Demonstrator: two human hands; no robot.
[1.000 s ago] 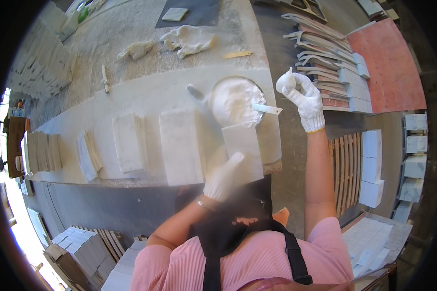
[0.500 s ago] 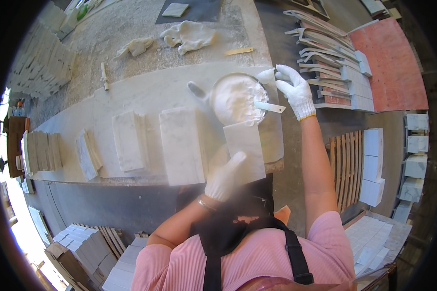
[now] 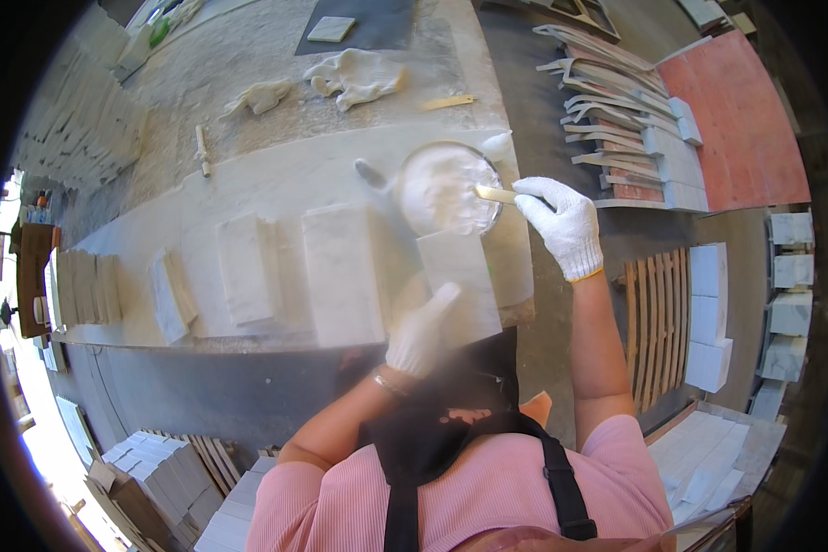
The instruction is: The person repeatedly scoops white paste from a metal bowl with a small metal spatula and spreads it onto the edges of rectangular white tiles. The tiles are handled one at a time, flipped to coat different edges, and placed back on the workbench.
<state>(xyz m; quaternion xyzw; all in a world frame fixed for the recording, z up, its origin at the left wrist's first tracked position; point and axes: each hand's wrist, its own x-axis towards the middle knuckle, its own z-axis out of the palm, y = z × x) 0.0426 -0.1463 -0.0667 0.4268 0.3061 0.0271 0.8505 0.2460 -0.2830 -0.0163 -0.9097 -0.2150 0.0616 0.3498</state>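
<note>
My left hand [image 3: 420, 333], in a white knit glove, is closed on a white stone tile [image 3: 462, 281] held just in front of the bowl. Its thumb lies on the tile's upper face; the other fingers are hidden. My right hand [image 3: 561, 230], gloved too, pinches the handle end of a flat putty knife [image 3: 497, 194]. The knife's other end rests in white paste [image 3: 443, 189] that fills a round bowl [image 3: 499, 221]. Beyond the bowl's right edge sits a small white lump [image 3: 498, 144], and a grey-white rounded object [image 3: 371, 172] lies on its left.
Stacks of marble tiles [image 3: 345, 276] stand along the near edge of the white-dusted worktable [image 3: 276, 175]. Crumpled cloths [image 3: 359, 78] and a flat yellowish stick [image 3: 447, 103] lie farther back. To the right are a wooden pallet [image 3: 658, 322], bundled strips [image 3: 607, 110] and a red board [image 3: 745, 129].
My right hand has left the small white lump, come nearer and taken hold of the putty knife's handle. My left hand keeps the tile in about the same place.
</note>
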